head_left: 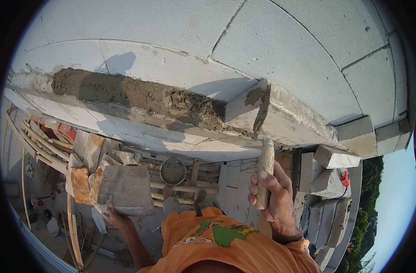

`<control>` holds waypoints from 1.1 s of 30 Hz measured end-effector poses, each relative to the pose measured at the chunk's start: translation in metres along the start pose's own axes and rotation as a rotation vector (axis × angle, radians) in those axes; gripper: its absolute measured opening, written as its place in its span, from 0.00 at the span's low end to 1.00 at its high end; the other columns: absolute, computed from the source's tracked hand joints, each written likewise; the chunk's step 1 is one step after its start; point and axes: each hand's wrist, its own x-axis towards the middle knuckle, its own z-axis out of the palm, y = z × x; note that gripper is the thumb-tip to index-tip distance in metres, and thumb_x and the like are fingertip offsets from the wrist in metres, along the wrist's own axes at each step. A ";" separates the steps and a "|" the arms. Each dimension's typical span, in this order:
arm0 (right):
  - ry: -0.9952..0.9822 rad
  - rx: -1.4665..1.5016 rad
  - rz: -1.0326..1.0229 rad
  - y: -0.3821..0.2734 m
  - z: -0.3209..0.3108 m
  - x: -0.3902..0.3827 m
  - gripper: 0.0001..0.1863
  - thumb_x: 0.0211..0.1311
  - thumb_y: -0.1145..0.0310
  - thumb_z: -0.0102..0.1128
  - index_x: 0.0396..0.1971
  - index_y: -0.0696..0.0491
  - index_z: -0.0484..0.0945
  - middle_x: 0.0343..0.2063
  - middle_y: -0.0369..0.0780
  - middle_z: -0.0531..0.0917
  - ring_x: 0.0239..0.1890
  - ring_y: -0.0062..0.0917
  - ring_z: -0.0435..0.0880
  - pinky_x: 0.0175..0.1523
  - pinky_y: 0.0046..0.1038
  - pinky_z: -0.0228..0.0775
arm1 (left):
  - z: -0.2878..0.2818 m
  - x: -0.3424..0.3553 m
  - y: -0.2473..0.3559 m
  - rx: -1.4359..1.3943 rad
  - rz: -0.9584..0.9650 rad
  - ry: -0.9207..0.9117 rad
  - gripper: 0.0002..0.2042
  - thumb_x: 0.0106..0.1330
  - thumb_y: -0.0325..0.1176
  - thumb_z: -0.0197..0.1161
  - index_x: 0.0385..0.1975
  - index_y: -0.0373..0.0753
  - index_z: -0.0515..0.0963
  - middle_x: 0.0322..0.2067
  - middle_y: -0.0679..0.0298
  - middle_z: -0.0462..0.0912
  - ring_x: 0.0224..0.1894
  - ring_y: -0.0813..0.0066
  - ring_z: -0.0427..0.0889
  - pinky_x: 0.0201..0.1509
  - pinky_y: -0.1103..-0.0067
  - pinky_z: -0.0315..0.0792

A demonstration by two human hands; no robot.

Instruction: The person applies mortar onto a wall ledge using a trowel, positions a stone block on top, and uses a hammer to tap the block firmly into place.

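Atop the block wall [180,27], the right hand [274,193] gripped an upright trowel [264,150] whose blade met the mortar bed [139,95], while the left hand [114,216] apparently clutched a block [126,186].

Trowel [264,136] upright, wooden handle below, mortar-smeared blade pressed against block end; grey slab [126,189] held flat, low at left.

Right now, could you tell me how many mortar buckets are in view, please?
1: a round mortar bucket stands on the wooden scaffold planks below the block wall; others may be hidden.
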 end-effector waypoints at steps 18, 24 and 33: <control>0.003 0.049 0.232 0.090 -0.033 0.073 0.23 0.66 0.64 0.62 0.56 0.59 0.70 0.27 0.38 0.76 0.20 0.20 0.75 0.20 0.24 0.69 | 0.001 -0.011 0.000 0.068 0.012 -0.072 0.35 0.59 0.40 0.66 0.66 0.37 0.62 0.60 0.54 0.70 0.60 0.56 0.72 0.65 0.60 0.66; 0.017 0.082 0.258 0.080 -0.045 0.016 0.24 0.64 0.64 0.63 0.56 0.60 0.70 0.27 0.39 0.76 0.20 0.21 0.75 0.19 0.24 0.69 | -0.003 -0.006 -0.003 0.043 0.015 -0.068 0.34 0.60 0.39 0.64 0.66 0.37 0.62 0.60 0.54 0.69 0.61 0.56 0.71 0.65 0.60 0.66; -0.061 -0.190 0.171 0.084 -0.037 0.045 0.26 0.68 0.56 0.62 0.55 0.60 0.69 0.27 0.39 0.76 0.22 0.20 0.76 0.23 0.25 0.72 | 0.004 -0.005 0.005 0.056 0.014 -0.069 0.35 0.60 0.42 0.64 0.65 0.36 0.62 0.59 0.53 0.69 0.61 0.56 0.70 0.66 0.61 0.65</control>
